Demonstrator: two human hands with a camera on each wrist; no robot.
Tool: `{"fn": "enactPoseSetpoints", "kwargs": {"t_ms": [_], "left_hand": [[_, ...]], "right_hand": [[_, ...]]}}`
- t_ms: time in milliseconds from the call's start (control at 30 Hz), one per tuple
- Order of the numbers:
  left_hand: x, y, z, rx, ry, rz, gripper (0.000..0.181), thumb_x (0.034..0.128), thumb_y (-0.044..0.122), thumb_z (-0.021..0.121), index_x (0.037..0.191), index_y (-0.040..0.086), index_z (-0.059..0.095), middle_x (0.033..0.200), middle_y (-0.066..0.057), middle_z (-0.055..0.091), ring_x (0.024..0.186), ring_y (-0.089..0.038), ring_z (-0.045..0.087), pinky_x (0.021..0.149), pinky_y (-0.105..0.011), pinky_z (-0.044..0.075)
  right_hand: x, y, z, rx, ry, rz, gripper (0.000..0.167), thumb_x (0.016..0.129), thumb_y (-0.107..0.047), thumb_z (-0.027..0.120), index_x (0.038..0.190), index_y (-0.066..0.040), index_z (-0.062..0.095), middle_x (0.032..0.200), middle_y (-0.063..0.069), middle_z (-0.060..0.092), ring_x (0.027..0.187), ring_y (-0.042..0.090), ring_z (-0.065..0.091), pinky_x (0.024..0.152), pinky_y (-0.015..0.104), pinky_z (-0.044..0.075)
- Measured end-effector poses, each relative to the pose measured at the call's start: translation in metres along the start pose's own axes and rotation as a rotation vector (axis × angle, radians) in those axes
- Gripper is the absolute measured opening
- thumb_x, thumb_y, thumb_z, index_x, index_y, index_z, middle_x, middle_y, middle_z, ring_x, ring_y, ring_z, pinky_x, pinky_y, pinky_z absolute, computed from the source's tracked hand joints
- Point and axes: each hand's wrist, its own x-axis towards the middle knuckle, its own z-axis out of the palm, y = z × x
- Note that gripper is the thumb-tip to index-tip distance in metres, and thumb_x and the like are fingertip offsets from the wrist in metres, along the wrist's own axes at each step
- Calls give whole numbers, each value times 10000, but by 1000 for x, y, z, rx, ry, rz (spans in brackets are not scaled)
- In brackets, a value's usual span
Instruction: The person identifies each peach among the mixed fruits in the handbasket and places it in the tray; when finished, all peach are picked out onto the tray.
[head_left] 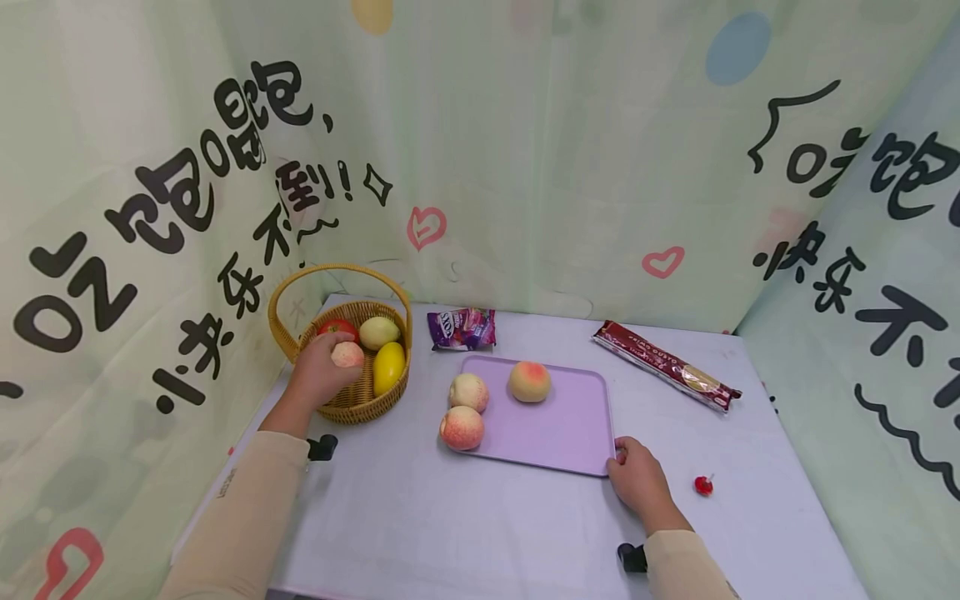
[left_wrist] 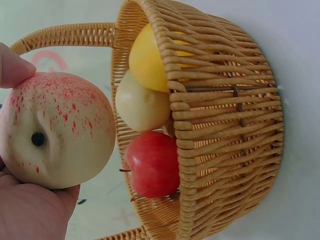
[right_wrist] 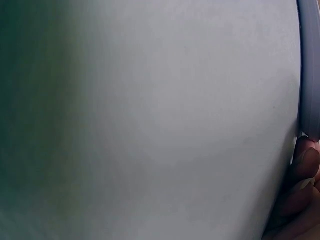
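Observation:
In the head view my left hand (head_left: 319,373) grips a peach (head_left: 348,356) above the wicker basket (head_left: 365,409). The left wrist view shows that peach (left_wrist: 60,130) between thumb and fingers, just outside the basket's rim. Inside the basket are a red apple (left_wrist: 153,165), a pale yellow-green fruit (left_wrist: 142,102) and a yellow mango-shaped fruit (head_left: 388,368). My right hand (head_left: 639,482) holds the near right corner of the purple tray (head_left: 555,433). Its curled fingers (right_wrist: 305,162) show at the tray's edge in the right wrist view.
An orange-red peach (head_left: 529,381) lies on the tray, with two more peaches, one pale (head_left: 468,392) and one redder (head_left: 462,428), at its left edge. Behind are a purple snack bag (head_left: 461,329) and a long maroon packet (head_left: 667,365). A small red cherry (head_left: 703,485) lies right.

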Motion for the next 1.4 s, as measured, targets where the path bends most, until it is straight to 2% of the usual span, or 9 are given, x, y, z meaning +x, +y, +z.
{"fn": "enactPoseSetpoints", "kwargs": {"t_ms": [500, 800, 1000, 1233, 1400], "left_hand": [[-8, 15, 0, -34, 3, 12, 634, 807, 206, 750, 1404, 124, 556, 1377, -144, 562, 1122, -362, 533, 919, -515, 519], [-14, 26, 1, -58, -35, 26, 658, 835, 218, 758, 1444, 116, 528, 1435, -146, 540, 1133, -375, 545, 941, -529, 516], [-16, 36, 3, -79, -52, 24, 633, 846, 216, 760, 1434, 166, 530, 1451, -119, 524, 1168, -369, 527, 973, -554, 519], [-18, 47, 8, -78, -29, 59, 605, 822, 218, 778, 1385, 189, 559, 1457, -90, 524, 1172, -366, 534, 957, -565, 531], [-19, 53, 13, -108, -41, 87, 594, 823, 192, 783, 1378, 166, 573, 1471, -94, 512, 1201, -365, 524, 959, -570, 533]], "right_hand": [[1, 0, 1, -1, 7, 1, 474, 997, -186, 563, 1405, 43, 488, 960, 118, 549, 917, 272, 523, 763, 387, 446], [-1, 0, 1, 2, 7, -4, 468, 992, -177, 567, 1393, 52, 492, 930, 117, 540, 886, 263, 518, 739, 379, 440], [-1, 0, 2, -5, 12, -15, 462, 993, -177, 564, 1387, 54, 499, 925, 114, 536, 893, 264, 519, 749, 387, 438], [0, 0, 1, -4, 15, -18, 462, 994, -174, 557, 1387, 60, 494, 936, 118, 542, 894, 269, 521, 749, 394, 438], [0, 0, 1, -1, 11, -16, 471, 995, -175, 558, 1397, 61, 488, 945, 122, 542, 902, 272, 521, 754, 394, 441]]}}
